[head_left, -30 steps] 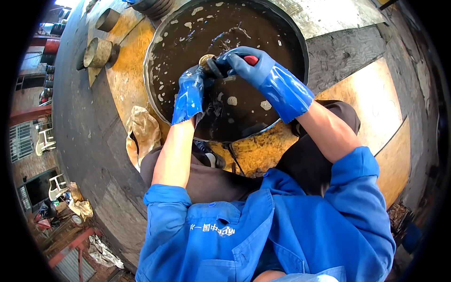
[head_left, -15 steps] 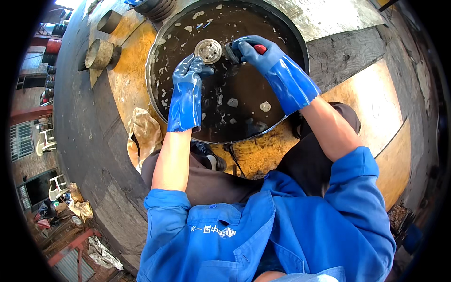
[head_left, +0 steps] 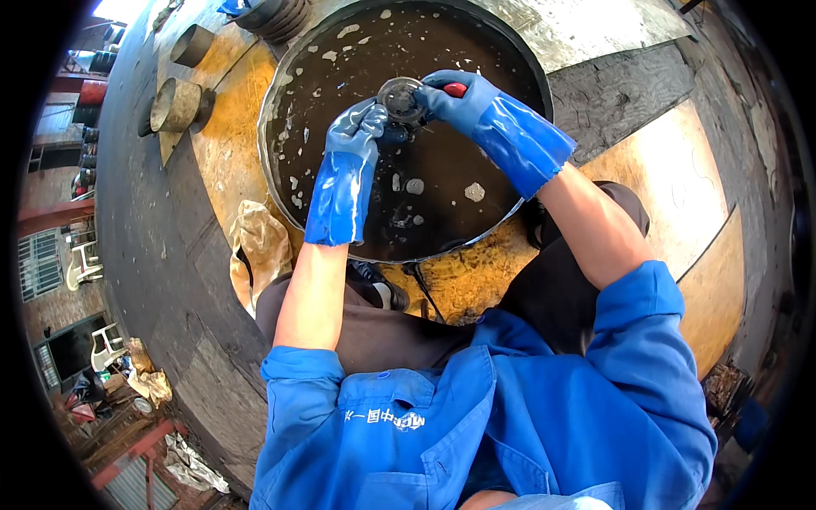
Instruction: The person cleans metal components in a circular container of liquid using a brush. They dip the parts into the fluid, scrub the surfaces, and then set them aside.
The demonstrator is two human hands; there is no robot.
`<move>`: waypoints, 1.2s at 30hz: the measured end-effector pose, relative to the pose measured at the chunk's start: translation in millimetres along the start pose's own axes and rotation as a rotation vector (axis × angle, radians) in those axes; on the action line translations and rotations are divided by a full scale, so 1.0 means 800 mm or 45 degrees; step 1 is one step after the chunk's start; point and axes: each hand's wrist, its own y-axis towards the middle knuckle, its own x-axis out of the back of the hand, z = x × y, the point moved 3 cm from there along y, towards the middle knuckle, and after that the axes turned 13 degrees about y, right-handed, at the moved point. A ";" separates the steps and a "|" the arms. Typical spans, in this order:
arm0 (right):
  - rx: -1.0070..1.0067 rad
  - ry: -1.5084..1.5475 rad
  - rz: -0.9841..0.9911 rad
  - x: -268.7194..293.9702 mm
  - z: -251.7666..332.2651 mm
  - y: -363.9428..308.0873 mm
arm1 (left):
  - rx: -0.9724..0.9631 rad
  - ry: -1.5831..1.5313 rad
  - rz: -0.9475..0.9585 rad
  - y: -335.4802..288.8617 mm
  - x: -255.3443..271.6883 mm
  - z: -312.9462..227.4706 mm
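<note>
Both my hands wear long blue rubber gloves and work above a large round basin (head_left: 265, 153) of dark liquid with scattered foam. My left hand (head_left: 355, 127) is closed on the lower left edge of a round metal disc (head_left: 399, 100), which now looks dark and has small holes. At the disc's right side, my right hand (head_left: 459, 100) grips a tool with a red handle (head_left: 456, 89), apparently a brush. Its working end meets the disc and is mostly hidden by my fingers.
Left of the basin stand two short metal cylinders (head_left: 176, 105). Dark stacked tubs (head_left: 274, 19) sit at its far left rim. A crumpled tan cloth or bag (head_left: 257, 246) lies by my left knee. Flat sheets (head_left: 629, 102) cover the ground to the right.
The disc has shifted right and tilted, turning from bright to dark. My left hand has moved right with it, and the red-handled brush has come against the disc.
</note>
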 end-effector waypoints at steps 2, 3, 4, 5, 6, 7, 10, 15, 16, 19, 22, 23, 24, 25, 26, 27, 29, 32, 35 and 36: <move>-0.030 -0.073 0.017 0.000 0.006 -0.001 | -0.208 0.208 0.013 -0.012 0.004 -0.008; -0.048 -0.113 0.012 0.004 0.008 -0.003 | -0.358 0.402 0.020 -0.035 -0.006 -0.049; -0.033 -0.100 0.009 0.006 0.006 -0.002 | -0.509 0.596 0.021 -0.048 -0.012 -0.087; -0.019 -0.092 0.002 0.009 0.001 -0.001 | -0.896 1.354 0.196 -0.033 -0.017 -0.112; -0.001 -0.076 0.009 0.008 0.000 0.000 | -0.629 1.044 0.199 -0.031 -0.015 -0.113; -0.012 -0.049 0.013 0.008 -0.002 0.001 | -0.367 0.731 0.198 -0.032 -0.017 -0.110; -0.040 0.023 0.036 0.006 -0.008 0.005 | -0.072 0.526 0.163 -0.034 -0.007 -0.089; -0.116 0.016 0.060 0.006 -0.011 0.007 | 0.052 0.473 0.190 -0.027 0.007 -0.067; -0.136 0.012 0.075 0.006 -0.009 0.006 | 0.073 0.468 0.213 -0.024 0.009 -0.064; -0.197 -0.031 0.132 0.002 0.009 -0.002 | 0.113 0.468 0.266 -0.016 0.016 -0.055; -0.216 -0.139 0.230 0.001 0.027 -0.010 | 0.012 0.409 0.304 -0.007 0.014 -0.031; -0.195 -0.176 0.287 0.002 0.023 -0.006 | -0.049 0.367 0.318 -0.003 0.013 -0.017; -0.174 -0.210 0.339 0.004 0.021 -0.004 | -0.113 0.327 0.335 0.002 0.009 -0.014; -0.163 -0.238 0.346 0.004 0.017 -0.003 | -0.066 0.393 0.385 0.007 0.008 -0.008; -0.151 -0.267 0.354 0.002 0.013 -0.003 | -0.026 0.426 0.418 0.011 0.010 -0.003; -0.137 -0.295 0.367 -0.002 0.015 -0.003 | 0.014 0.461 0.446 0.012 0.013 -0.006; -0.109 -0.364 0.357 -0.003 0.018 -0.007 | 0.059 0.531 0.457 0.009 0.017 -0.010; -0.170 -0.217 0.235 0.001 0.013 -0.005 | 0.066 0.373 0.388 0.003 0.017 -0.019; -0.180 -0.065 0.125 0.018 0.008 0.005 | -0.027 0.546 0.171 -0.011 0.024 -0.034; -0.165 -0.034 0.110 0.018 0.008 0.008 | 0.146 0.452 0.075 -0.012 0.030 -0.026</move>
